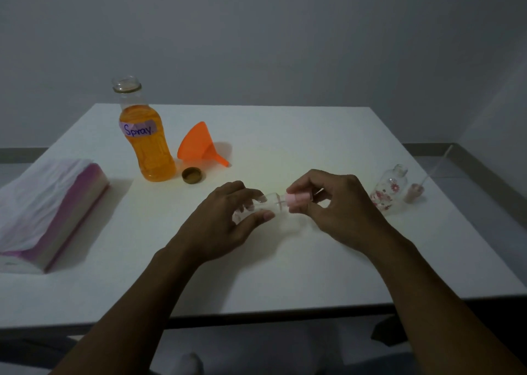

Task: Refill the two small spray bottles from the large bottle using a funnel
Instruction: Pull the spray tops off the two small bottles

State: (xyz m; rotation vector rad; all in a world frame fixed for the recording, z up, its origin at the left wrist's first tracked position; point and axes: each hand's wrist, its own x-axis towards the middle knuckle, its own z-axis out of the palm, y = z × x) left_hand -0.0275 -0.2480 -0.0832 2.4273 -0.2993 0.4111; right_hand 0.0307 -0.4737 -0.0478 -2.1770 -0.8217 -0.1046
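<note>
Dim room, plain white table [285,135]. The small clear plastic spray bottle [271,203] is held sideways over its middle, left hand [225,220] gripping the body, right hand [333,203] pinching the pink pump cap [298,200]. Guessing the slippery bottle could squirt loose mid-twist, and reaching for the orange plastic funnel [196,143] might tip the uncapped tall bottle of orange liquid [148,143] right beside it.

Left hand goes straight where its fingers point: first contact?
Probably the pink spray cap pinched by the right hand, just past the small clear bottle the left hand grips.
</note>
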